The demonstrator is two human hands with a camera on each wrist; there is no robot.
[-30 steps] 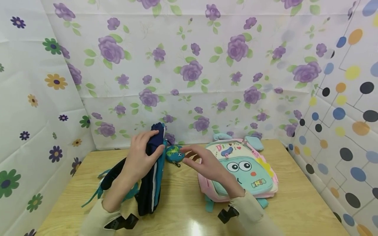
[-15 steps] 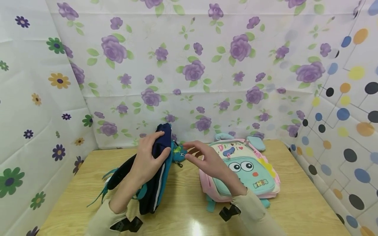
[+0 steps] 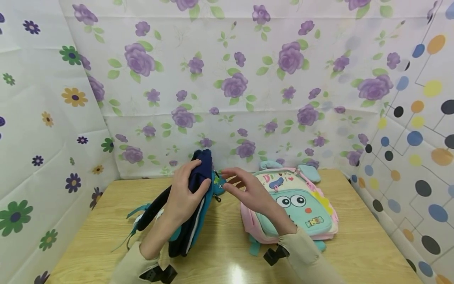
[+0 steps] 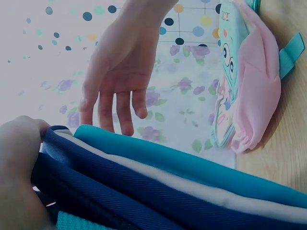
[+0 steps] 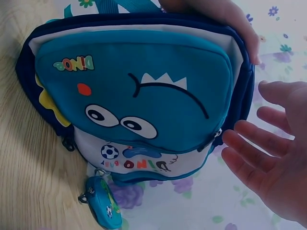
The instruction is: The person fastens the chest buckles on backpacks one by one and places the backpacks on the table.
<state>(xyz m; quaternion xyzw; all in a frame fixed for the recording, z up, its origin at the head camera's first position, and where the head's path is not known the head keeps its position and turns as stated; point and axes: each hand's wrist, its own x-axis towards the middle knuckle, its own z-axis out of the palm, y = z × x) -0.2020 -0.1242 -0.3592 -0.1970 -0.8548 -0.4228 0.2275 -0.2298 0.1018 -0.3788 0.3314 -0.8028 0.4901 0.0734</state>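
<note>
A dark blue and teal child's backpack [image 3: 203, 213] stands on its edge at the left of the table. My left hand [image 3: 186, 193] grips its upper side, thumb on one face and fingers on the other. The right wrist view shows the front pocket [image 5: 158, 96], with cartoon eyes and white teeth, facing the right hand. My right hand [image 3: 253, 193] hangs beside that face with fingers loosely bent, apart from the bag and holding nothing. A small round teal pouch [image 5: 103, 203] dangles from the backpack by a clip.
A pink and mint backpack [image 3: 301, 215] lies face up on the right of the wooden table [image 3: 227, 244], behind the right forearm. Black straps [image 3: 154, 209] with teal ends trail left of the blue bag. A flowered cloth wall [image 3: 234, 118] closes off the back.
My left hand has moved right with the blue backpack, which tilts further to the right and partly covers the pouch. The right hand keeps nearly the same pose. The head view has shifted slightly.
</note>
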